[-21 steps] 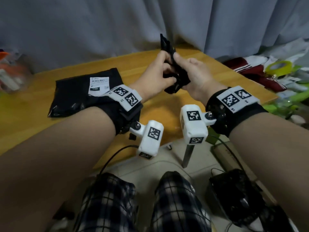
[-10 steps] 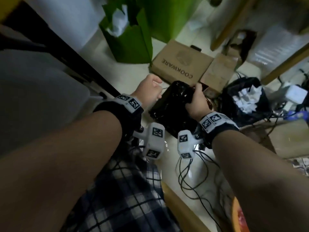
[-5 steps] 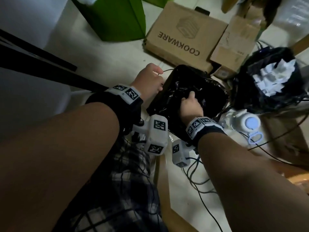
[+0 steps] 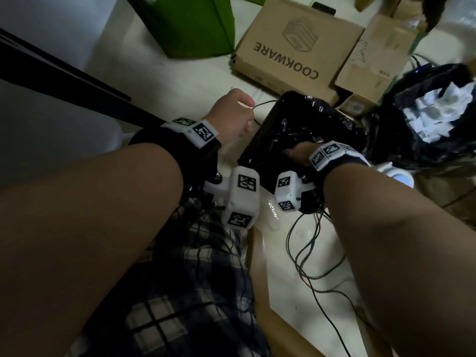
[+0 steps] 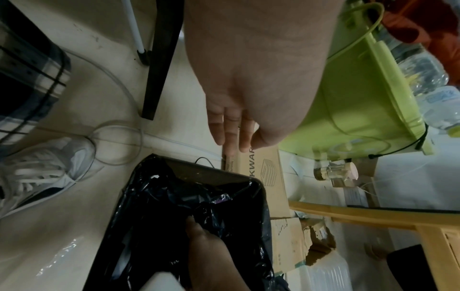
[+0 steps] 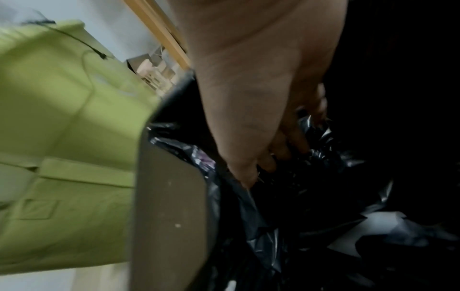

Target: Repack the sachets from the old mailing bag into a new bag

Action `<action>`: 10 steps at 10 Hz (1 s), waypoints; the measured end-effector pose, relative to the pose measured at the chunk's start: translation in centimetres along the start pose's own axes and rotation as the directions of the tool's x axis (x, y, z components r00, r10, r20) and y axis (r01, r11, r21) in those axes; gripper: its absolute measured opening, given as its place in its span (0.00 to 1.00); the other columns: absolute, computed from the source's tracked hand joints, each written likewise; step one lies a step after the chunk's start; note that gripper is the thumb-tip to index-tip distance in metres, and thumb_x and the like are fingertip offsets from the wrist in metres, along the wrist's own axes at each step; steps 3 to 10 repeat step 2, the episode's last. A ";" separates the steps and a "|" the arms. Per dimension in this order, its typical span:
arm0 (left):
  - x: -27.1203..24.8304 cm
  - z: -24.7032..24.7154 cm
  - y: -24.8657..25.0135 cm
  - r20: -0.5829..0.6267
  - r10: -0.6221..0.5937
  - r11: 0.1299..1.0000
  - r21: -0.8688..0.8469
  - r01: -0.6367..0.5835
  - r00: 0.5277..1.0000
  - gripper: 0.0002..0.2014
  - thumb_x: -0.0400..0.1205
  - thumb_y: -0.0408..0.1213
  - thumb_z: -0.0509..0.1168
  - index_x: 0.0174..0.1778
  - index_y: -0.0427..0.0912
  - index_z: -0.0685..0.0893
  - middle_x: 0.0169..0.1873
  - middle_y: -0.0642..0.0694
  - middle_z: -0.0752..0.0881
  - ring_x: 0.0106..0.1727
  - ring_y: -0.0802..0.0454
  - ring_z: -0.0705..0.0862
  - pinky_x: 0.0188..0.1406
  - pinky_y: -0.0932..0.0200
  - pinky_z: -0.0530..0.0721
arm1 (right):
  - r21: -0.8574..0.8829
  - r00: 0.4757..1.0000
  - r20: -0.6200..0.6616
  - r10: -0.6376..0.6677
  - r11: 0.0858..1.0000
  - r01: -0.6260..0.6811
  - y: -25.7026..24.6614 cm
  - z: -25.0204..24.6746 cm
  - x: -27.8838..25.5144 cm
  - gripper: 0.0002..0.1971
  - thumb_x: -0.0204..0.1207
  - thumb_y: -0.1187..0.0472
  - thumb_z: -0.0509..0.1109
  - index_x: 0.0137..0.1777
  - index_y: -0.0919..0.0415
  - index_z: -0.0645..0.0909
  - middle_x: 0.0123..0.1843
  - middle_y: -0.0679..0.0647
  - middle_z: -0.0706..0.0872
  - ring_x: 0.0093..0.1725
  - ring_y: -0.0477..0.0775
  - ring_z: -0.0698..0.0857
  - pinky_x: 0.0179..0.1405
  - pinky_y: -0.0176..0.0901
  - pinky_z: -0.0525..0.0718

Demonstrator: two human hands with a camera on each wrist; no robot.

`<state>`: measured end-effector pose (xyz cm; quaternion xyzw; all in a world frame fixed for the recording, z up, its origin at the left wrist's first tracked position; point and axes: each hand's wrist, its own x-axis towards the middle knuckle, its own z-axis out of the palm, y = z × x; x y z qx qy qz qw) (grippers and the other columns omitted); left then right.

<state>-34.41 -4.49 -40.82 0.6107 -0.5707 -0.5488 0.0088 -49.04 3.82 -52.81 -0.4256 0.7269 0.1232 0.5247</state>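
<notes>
On the floor stands a black bin (image 4: 268, 130) lined with glossy black plastic (image 5: 174, 206). My right hand (image 4: 296, 152) is pushed down inside it. In the right wrist view its fingers (image 6: 273, 153) curl into crumpled black plastic (image 6: 323, 157); I cannot tell the old mailing bag from the liner. My left hand (image 4: 231, 112) hovers just left of the bin's rim, fingers (image 5: 234, 133) loosely hanging and holding nothing. No sachets and no new bag are in view.
A cardboard box marked COOKWARE (image 4: 291, 47) lies behind the bin, with a green bag (image 4: 185, 24) further left. Another black bag holding white paper (image 4: 432, 114) sits to the right. Cables (image 4: 309, 240) trail over the floor. A white shoe (image 5: 42, 163) and a dark table leg (image 5: 159, 59) are nearby.
I turned from the table, where both hands crumpled a black bag, down to the floor bin. My right hand has sunk deeper into the bin; the left stays beside it.
</notes>
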 end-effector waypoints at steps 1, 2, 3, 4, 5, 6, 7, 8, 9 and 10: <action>-0.7 -0.1 0.8 -0.026 0.022 1.000 -0.006 -0.022 0.999 0.09 0.81 0.28 0.56 0.54 0.43 0.74 0.39 0.47 0.79 0.38 0.52 0.82 0.30 0.67 0.80 | -0.075 0.989 -0.145 -0.041 0.997 0.031 -0.1 -1.2 -1.3 0.23 0.84 0.51 0.57 0.68 0.69 0.77 0.66 0.67 0.81 0.65 0.65 0.79 0.61 0.47 0.75; -1.9 -0.3 1.8 -0.058 0.078 0.997 0.007 -0.078 0.995 0.09 0.81 0.29 0.56 0.55 0.44 0.74 0.41 0.48 0.79 0.39 0.54 0.83 0.35 0.65 0.82 | -0.114 0.982 -0.173 -0.076 0.992 0.056 -0.2 -2.0 -3.1 0.19 0.83 0.55 0.58 0.64 0.70 0.79 0.63 0.67 0.82 0.62 0.65 0.81 0.56 0.45 0.77; -1.9 -0.3 1.8 -0.058 0.078 0.997 0.007 -0.078 0.995 0.09 0.81 0.29 0.56 0.55 0.44 0.74 0.41 0.48 0.79 0.39 0.54 0.83 0.35 0.65 0.82 | -0.114 0.982 -0.173 -0.076 0.992 0.056 -0.2 -2.0 -3.1 0.19 0.83 0.55 0.58 0.64 0.70 0.79 0.63 0.67 0.82 0.62 0.65 0.81 0.56 0.45 0.77; -1.9 -0.3 1.8 -0.058 0.078 0.997 0.007 -0.078 0.995 0.09 0.81 0.29 0.56 0.55 0.44 0.74 0.41 0.48 0.79 0.39 0.54 0.83 0.35 0.65 0.82 | -0.114 0.982 -0.173 -0.076 0.992 0.056 -0.2 -2.0 -3.1 0.19 0.83 0.55 0.58 0.64 0.70 0.79 0.63 0.67 0.82 0.62 0.65 0.81 0.56 0.45 0.77; -1.9 -0.3 1.8 -0.058 0.078 0.997 0.007 -0.078 0.995 0.09 0.81 0.29 0.56 0.55 0.44 0.74 0.41 0.48 0.79 0.39 0.54 0.83 0.35 0.65 0.82 | -0.114 0.982 -0.173 -0.076 0.992 0.056 -0.2 -2.0 -3.1 0.19 0.83 0.55 0.58 0.64 0.70 0.79 0.63 0.67 0.82 0.62 0.65 0.81 0.56 0.45 0.77; -1.9 -0.3 1.8 -0.058 0.078 0.997 0.007 -0.078 0.995 0.09 0.81 0.29 0.56 0.55 0.44 0.74 0.41 0.48 0.79 0.39 0.54 0.83 0.35 0.65 0.82 | -0.114 0.982 -0.173 -0.076 0.992 0.056 -0.2 -2.0 -3.1 0.19 0.83 0.55 0.58 0.64 0.70 0.79 0.63 0.67 0.82 0.62 0.65 0.81 0.56 0.45 0.77; -1.9 -0.3 1.8 -0.058 0.078 0.997 0.007 -0.078 0.995 0.09 0.81 0.29 0.56 0.55 0.44 0.74 0.41 0.48 0.79 0.39 0.54 0.83 0.35 0.65 0.82 | -0.114 0.982 -0.173 -0.076 0.992 0.056 -0.2 -2.0 -3.1 0.19 0.83 0.55 0.58 0.64 0.70 0.79 0.63 0.67 0.82 0.62 0.65 0.81 0.56 0.45 0.77; -1.9 -0.3 1.8 -0.058 0.078 0.997 0.007 -0.078 0.995 0.09 0.81 0.29 0.56 0.55 0.44 0.74 0.41 0.48 0.79 0.39 0.54 0.83 0.35 0.65 0.82 | -0.114 0.982 -0.173 -0.076 0.992 0.056 -0.2 -2.0 -3.1 0.19 0.83 0.55 0.58 0.64 0.70 0.79 0.63 0.67 0.82 0.62 0.65 0.81 0.56 0.45 0.77; -1.9 -0.3 1.8 -0.058 0.078 0.997 0.007 -0.078 0.995 0.09 0.81 0.29 0.56 0.55 0.44 0.74 0.41 0.48 0.79 0.39 0.54 0.83 0.35 0.65 0.82 | -0.114 0.982 -0.173 -0.076 0.992 0.056 -0.2 -2.0 -3.1 0.19 0.83 0.55 0.58 0.64 0.70 0.79 0.63 0.67 0.82 0.62 0.65 0.81 0.56 0.45 0.77; -1.9 -0.3 1.8 -0.058 0.078 0.997 0.007 -0.078 0.995 0.09 0.81 0.29 0.56 0.55 0.44 0.74 0.41 0.48 0.79 0.39 0.54 0.83 0.35 0.65 0.82 | -0.114 0.982 -0.173 -0.076 0.992 0.056 -0.2 -2.0 -3.1 0.19 0.83 0.55 0.58 0.64 0.70 0.79 0.63 0.67 0.82 0.62 0.65 0.81 0.56 0.45 0.77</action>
